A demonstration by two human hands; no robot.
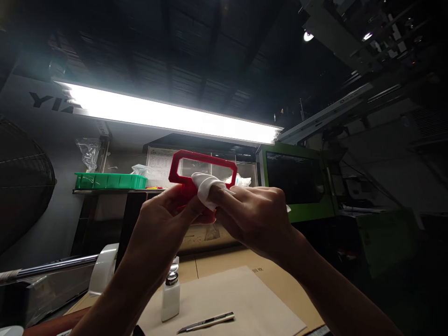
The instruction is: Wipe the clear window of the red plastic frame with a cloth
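I hold a red plastic frame (206, 163) with a rectangular opening up in front of the bright strip light (168, 116). My left hand (164, 224) grips the frame's lower edge. My right hand (255, 214) holds a white cloth (206, 189) wrapped over a fingertip and presses it against the frame's lower bar. Both hands meet at the middle of the view, raised above the bench.
Below on the cardboard-covered bench (280, 280) stand a white pump bottle (171, 291) and a pen-like tool (206, 323) on a tan sheet. A green tray (110, 181) sits on a shelf at left. A green machine (297, 182) stands right. A metal bar (45, 268) runs at lower left.
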